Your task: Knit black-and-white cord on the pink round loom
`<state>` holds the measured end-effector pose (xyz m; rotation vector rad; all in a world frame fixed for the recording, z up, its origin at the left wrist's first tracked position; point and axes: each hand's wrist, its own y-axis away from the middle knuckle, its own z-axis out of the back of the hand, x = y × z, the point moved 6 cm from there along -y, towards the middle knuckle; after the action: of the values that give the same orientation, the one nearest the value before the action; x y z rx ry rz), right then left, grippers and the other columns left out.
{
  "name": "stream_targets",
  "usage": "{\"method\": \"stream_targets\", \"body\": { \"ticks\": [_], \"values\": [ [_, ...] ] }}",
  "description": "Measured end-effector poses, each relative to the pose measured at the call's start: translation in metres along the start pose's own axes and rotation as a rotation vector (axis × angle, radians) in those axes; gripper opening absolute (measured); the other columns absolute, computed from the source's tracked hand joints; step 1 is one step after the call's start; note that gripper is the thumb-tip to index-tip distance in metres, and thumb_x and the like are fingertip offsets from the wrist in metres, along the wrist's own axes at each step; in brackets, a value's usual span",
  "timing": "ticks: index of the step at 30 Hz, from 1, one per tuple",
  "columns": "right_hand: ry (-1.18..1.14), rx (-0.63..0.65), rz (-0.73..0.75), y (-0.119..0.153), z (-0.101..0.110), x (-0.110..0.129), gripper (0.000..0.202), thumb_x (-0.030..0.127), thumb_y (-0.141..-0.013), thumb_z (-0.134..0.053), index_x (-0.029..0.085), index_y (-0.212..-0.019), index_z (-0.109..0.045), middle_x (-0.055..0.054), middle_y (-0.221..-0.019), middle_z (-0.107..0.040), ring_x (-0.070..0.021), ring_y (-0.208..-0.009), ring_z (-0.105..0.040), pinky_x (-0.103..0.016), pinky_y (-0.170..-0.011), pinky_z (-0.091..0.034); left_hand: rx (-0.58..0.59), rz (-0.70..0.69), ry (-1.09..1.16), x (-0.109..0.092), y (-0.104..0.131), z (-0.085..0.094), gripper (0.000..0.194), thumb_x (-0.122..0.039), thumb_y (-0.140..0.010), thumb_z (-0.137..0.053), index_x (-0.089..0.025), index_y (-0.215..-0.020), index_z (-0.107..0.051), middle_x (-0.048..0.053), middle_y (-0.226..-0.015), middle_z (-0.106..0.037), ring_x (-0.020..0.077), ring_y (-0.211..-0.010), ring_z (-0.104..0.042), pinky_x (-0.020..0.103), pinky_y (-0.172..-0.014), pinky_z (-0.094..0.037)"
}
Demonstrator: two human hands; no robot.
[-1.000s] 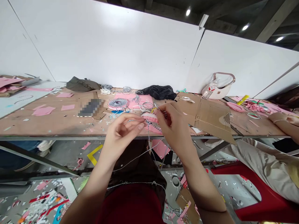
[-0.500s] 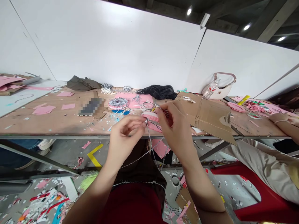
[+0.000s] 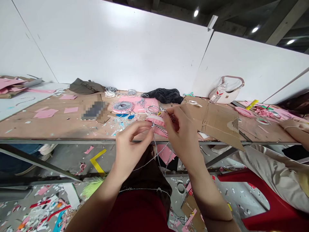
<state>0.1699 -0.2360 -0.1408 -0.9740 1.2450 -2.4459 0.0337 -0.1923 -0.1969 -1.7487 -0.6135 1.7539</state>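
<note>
My left hand point(image 3: 131, 145) pinches a black-and-white cord point(image 3: 155, 139) close to the front edge of a pink ring-shaped piece point(image 3: 156, 120). My right hand point(image 3: 180, 132) has its fingers wrapped round the right side of that piece, whose far part they hide. Loose lengths of the cord hang below my hands toward my lap. Just behind my right fingertips, scissors point(image 3: 152, 109) show their ring handle. A round pink piece wound with cord point(image 3: 122, 106) lies to the left on the table.
Cardboard point(image 3: 217, 120) juts over the table's front edge at right. A phone point(image 3: 94, 111), cap point(image 3: 85, 86), black cloth point(image 3: 165, 95), bag point(image 3: 230, 93) and bottle point(image 3: 217, 93) lie along the table. Another person's hand point(image 3: 291, 124) is at far right, above a red stool point(image 3: 263, 206).
My left hand has shifted slightly right, and its fingers have drawn into a rounder pinch on the cord. My right hand stays almost where it was.
</note>
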Motion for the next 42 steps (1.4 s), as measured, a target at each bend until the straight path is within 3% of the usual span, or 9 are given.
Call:
{"method": "stream_targets", "body": {
  "ticks": [6,14,21,28,36,42],
  "values": [
    [0.011,0.015,-0.017,0.000,0.002,-0.003,0.011,0.010,-0.096,-0.055,0.016,-0.087,-0.057,-0.002,-0.087,-0.050,-0.0107,-0.069,-0.048,-0.026,-0.060,-0.040,0.078,-0.055,-0.080,-0.002,-0.001,0.005,0.008,-0.014,-0.087,-0.066,-0.021,-0.088,-0.069,-0.001,-0.085,-0.071,0.0107,-0.077,-0.066,0.023,-0.074,-0.056],
    [-0.022,0.022,-0.045,-0.001,0.005,-0.007,0.011,0.011,-0.096,-0.056,0.017,-0.087,-0.059,-0.001,-0.086,-0.050,-0.0095,-0.068,-0.049,-0.024,-0.056,-0.039,0.213,-0.277,-0.169,-0.010,-0.004,0.001,0.014,-0.006,-0.091,-0.057,-0.019,-0.093,-0.060,0.000,-0.085,-0.062,0.0109,-0.082,-0.058,0.025,-0.076,-0.047],
    [-0.149,0.062,-0.078,0.002,0.006,-0.011,0.012,0.016,-0.097,-0.056,0.018,-0.086,-0.060,-0.001,-0.089,-0.052,-0.0106,-0.073,-0.052,-0.026,-0.062,-0.041,0.260,-0.146,-0.022,-0.003,-0.001,0.001,0.013,-0.011,-0.094,-0.054,-0.022,-0.095,-0.061,-0.001,-0.087,-0.063,0.0094,-0.080,-0.060,0.022,-0.072,-0.049],
    [-0.366,0.166,0.014,0.006,0.005,-0.008,0.010,0.012,-0.088,-0.069,0.022,-0.085,-0.071,0.000,-0.088,-0.057,-0.0139,-0.083,-0.056,-0.026,-0.068,-0.045,0.159,-0.076,0.047,-0.007,-0.001,0.006,0.011,-0.014,-0.094,-0.058,-0.022,-0.094,-0.065,-0.003,-0.084,-0.065,0.0075,-0.074,-0.061,0.017,-0.068,-0.050],
    [-0.295,0.228,-0.002,0.010,-0.003,-0.005,0.010,0.013,-0.089,-0.065,0.020,-0.089,-0.071,-0.001,-0.088,-0.057,-0.0130,-0.080,-0.055,-0.024,-0.063,-0.046,0.117,-0.206,-0.168,-0.019,0.000,0.006,0.013,-0.009,-0.092,-0.058,-0.021,-0.095,-0.064,0.002,-0.091,-0.069,0.0137,-0.082,-0.064,0.028,-0.076,-0.051],
    [-0.232,0.146,0.030,0.010,-0.001,-0.002,0.011,0.010,-0.086,-0.063,0.019,-0.082,-0.068,-0.001,-0.084,-0.057,-0.0132,-0.078,-0.055,-0.025,-0.065,-0.045,0.137,-0.331,-0.350,-0.026,0.002,0.003,0.015,-0.007,-0.092,-0.055,-0.020,-0.097,-0.060,0.002,-0.091,-0.068,0.0151,-0.083,-0.064,0.029,-0.076,-0.050]
  ]
}}
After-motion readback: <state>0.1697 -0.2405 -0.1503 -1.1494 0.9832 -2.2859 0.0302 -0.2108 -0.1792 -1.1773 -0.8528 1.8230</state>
